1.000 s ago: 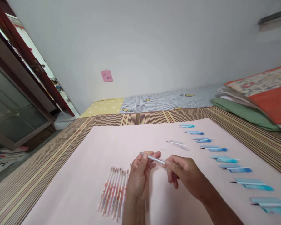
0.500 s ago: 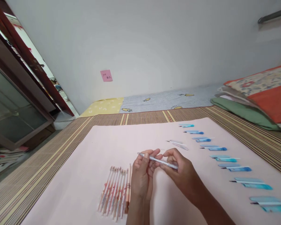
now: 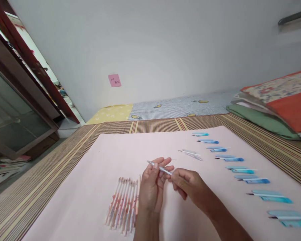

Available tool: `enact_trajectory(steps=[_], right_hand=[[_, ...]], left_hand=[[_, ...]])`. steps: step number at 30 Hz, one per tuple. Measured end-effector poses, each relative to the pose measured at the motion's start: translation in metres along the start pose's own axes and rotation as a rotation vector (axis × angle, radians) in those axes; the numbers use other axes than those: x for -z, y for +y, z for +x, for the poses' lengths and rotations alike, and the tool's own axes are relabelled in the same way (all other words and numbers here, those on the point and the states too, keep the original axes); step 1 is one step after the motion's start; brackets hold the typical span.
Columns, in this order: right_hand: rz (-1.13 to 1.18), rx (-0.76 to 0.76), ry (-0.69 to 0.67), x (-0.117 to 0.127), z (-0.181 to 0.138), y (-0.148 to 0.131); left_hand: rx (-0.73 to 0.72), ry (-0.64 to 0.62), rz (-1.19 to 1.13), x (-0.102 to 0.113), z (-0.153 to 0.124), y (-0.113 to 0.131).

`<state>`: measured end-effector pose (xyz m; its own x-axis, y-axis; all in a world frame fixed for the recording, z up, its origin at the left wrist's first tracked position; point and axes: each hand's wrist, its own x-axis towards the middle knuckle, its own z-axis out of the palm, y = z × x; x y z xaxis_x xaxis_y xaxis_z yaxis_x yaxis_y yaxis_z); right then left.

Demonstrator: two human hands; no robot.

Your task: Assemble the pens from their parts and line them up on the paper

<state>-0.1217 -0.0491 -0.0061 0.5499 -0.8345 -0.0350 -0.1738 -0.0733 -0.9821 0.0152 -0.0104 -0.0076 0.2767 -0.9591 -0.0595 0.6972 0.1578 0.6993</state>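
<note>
Since the last look, the right hand (image 3: 187, 182) has curled its fingers in around the near end of the pen (image 3: 163, 169), where they had been spread open along it. That grip now pinches the pen's end, and the left hand (image 3: 150, 187) pinches it nearer the tip between thumb and fingers, other fingers fanned out. Both hold it just above a large pink sheet (image 3: 77, 187).

Beside the left wrist lies a row of red-and-white pens (image 3: 121, 204). Beyond the right hand rest some clear pen parts (image 3: 193, 155), and down the sheet's right side runs a line of blue pen parts (image 3: 253, 181).

Under the sheet spreads a striped mat (image 3: 65, 152), with a checked cloth (image 3: 170, 108) behind it and folded bedding (image 3: 288, 107) at the right. From where I stand, a pink note (image 3: 114, 80) sticks to the pale wall (image 3: 165, 43); far left is a red-brown door frame (image 3: 43, 72).
</note>
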Motion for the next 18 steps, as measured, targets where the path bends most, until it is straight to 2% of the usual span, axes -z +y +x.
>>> enact_trajectory(steps=[3, 5, 7, 8, 10, 11, 13, 15, 16, 18], right_hand=[[-0.27, 0.269, 0.23, -0.001, 0.002, 0.005], [-0.44, 0.465, 0.279, -0.003, 0.002, 0.007], [-0.532, 0.573, 0.284, -0.004, 0.002, 0.009], [-0.542, 0.562, 0.296, -0.004, 0.001, 0.01], [-0.462, 0.396, 0.281, -0.004, 0.0, 0.009], [-0.366, 0.266, 0.218, -0.003, 0.0, 0.009], [-0.12, 0.025, 0.01, -0.001, -0.001, 0.007], [0.046, -0.066, -0.132, -0.001, 0.0, 0.005], [0.055, -0.051, -0.117, -0.001, 0.0, 0.005], [-0.078, 0.048, 0.07, -0.003, 0.001, 0.006]], left_hand=[[-0.002, 0.134, -0.035, 0.004, 0.005, -0.006], [0.002, 0.193, -0.049, 0.005, 0.008, -0.009], [0.002, 0.201, -0.053, 0.005, 0.008, -0.011], [-0.004, 0.186, -0.049, 0.005, 0.008, -0.01], [-0.024, 0.122, -0.027, 0.005, 0.006, -0.008], [-0.031, 0.079, -0.009, 0.005, 0.005, -0.006], [-0.033, -0.008, 0.027, 0.005, 0.003, -0.002], [-0.033, -0.067, 0.046, 0.005, 0.002, 0.0], [-0.037, -0.075, 0.047, 0.005, 0.002, 0.0], [-0.052, -0.042, 0.041, 0.006, 0.004, -0.002]])
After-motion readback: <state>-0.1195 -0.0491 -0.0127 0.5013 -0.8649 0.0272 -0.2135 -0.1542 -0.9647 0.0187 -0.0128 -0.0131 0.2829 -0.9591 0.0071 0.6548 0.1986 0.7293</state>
